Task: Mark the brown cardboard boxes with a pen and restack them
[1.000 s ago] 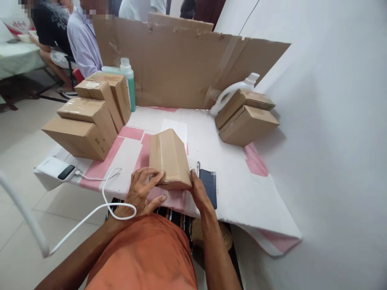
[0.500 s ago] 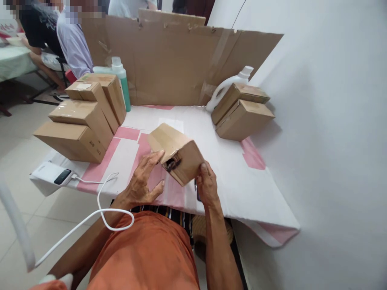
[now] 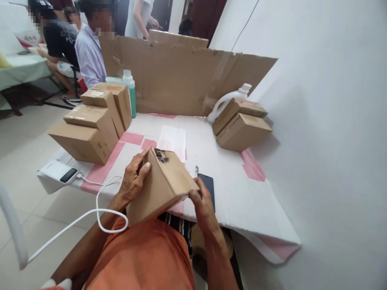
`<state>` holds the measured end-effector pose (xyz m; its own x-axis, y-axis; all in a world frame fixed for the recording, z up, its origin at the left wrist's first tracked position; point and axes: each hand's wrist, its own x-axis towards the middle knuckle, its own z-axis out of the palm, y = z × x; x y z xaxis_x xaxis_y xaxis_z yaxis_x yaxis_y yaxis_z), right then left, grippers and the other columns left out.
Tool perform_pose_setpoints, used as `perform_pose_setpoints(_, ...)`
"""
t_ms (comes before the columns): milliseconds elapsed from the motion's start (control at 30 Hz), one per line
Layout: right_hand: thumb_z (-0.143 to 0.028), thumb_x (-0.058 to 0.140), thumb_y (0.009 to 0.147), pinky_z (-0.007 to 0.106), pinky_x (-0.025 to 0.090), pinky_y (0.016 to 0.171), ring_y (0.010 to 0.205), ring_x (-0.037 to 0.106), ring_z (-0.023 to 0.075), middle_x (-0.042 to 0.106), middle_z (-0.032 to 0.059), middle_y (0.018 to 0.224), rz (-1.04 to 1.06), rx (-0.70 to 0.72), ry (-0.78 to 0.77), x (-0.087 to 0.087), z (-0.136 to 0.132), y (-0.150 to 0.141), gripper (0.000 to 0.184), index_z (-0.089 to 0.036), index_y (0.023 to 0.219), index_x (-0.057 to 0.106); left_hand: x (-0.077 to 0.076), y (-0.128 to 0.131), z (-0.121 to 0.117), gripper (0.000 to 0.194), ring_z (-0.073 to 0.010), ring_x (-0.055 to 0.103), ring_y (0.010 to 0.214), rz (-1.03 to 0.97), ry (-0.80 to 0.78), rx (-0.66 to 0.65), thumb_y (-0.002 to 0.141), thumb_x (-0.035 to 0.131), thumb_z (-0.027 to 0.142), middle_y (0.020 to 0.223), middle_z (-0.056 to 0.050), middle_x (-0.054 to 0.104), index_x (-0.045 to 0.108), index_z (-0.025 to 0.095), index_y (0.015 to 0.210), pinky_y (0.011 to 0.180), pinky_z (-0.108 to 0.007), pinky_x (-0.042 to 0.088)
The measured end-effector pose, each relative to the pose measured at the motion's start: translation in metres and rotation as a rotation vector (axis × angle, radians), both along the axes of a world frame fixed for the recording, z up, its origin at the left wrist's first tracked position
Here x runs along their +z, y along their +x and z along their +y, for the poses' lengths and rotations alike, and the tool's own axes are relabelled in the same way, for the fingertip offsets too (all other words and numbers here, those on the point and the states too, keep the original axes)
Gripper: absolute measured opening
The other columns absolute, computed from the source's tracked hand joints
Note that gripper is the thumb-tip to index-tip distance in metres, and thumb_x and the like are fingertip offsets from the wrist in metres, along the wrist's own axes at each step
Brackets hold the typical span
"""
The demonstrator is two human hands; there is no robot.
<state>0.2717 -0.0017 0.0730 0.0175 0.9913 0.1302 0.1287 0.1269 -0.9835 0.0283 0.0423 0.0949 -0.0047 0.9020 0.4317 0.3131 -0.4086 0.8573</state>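
A brown cardboard box [image 3: 163,183] is held tilted above the table's front edge, close to my orange shirt. A black smudged mark shows near its far upper corner. My left hand [image 3: 134,177] grips the box's left side, thumb on the face towards me. At the right end, my right hand [image 3: 202,201] pinches the lower corner between thumb and fingers. Just beyond the right hand, a dark phone [image 3: 208,188] lies on the cloth, with a pen [image 3: 196,171] beside it.
Several cardboard boxes [image 3: 81,139] stand at the left, before a green bottle [image 3: 133,96]. Two more boxes [image 3: 244,131] lean at the right by a white jug [image 3: 223,102]. A cardboard panel [image 3: 175,76] closes the back. A power bank [image 3: 57,171] trails a white cable. People sit beyond.
The box has been turned and brought nearer to my body. My left hand has closed on its side. The phone and pen are now uncovered.
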Motion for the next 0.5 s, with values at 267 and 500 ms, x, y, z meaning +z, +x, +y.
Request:
perform_pose_setpoints(267,-0.069,0.074,0.089,0.03,0.046,0.067,0.076,0.055,0.0192,0.061,0.0005,0.085,-0.176,0.223,0.022,0.027,-0.075,-0.014,0.046,-0.024,0.09,0.063,0.007,-0.009,-0.04,0.065,-0.0306,0.068,0.107,-0.31,-0.259,-0.387,0.086,0.073,0.065,0.125,-0.01,0.071,0.062,0.024,0.135,0.09,-0.04,0.056)
perform_pose_setpoints(500,-0.066,0.081,0.084,0.035,0.057,0.075,0.09,0.069,0.0252,0.069,0.0067,0.111,-0.057,-0.149,-0.08,0.026,-0.064,-0.016,0.048,-0.027,0.107,0.063,-0.006,0.001,-0.075,0.059,-0.0259,0.067,0.097,-0.318,-0.249,-0.462,0.089,0.072,0.056,0.114,-0.009,0.069,0.064,0.022,0.136,0.083,-0.035,0.054)
